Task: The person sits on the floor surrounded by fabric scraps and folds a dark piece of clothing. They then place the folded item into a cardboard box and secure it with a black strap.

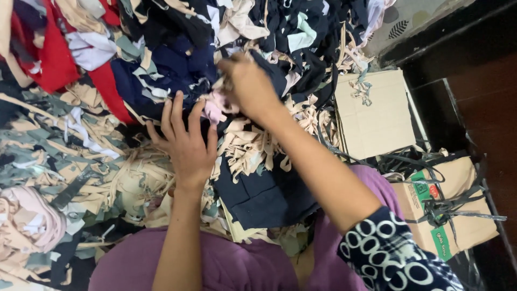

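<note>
Pale pink fabric scrap lies between both hands, pinched by the right hand; the left hand, fingers spread open, presses navy cloth just below.

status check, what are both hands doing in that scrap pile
Left hand flat, fingers spread on dark cloth. Right hand pinching pink scrap. Loose fabric strips heaped all around; cardboard boxes to the right.
</note>
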